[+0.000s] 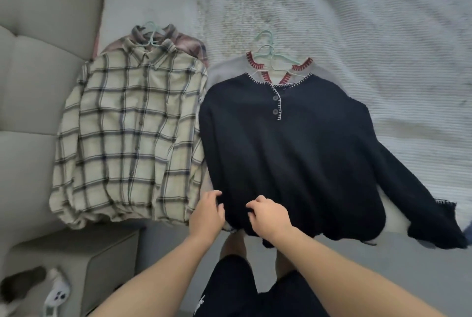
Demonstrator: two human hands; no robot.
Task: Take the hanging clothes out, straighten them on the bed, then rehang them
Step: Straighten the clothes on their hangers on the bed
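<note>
A dark navy sweater [293,153] with white stitched trim lies flat on the bed [357,22], on a pale green hanger [267,54], over a grey garment [227,68] with red stitching. My left hand [208,210] pinches its lower hem at the left. My right hand [268,214] grips the hem just to the right of it. To the left lies a cream plaid shirt [127,132] on its own hanger [150,33], stacked over a reddish plaid shirt [189,43].
A padded grey headboard [38,61] runs along the left. A grey bedside cabinet [76,260] stands at lower left with a white device [57,296] on it. The sweater's right sleeve [434,214] hangs over the bed's front edge.
</note>
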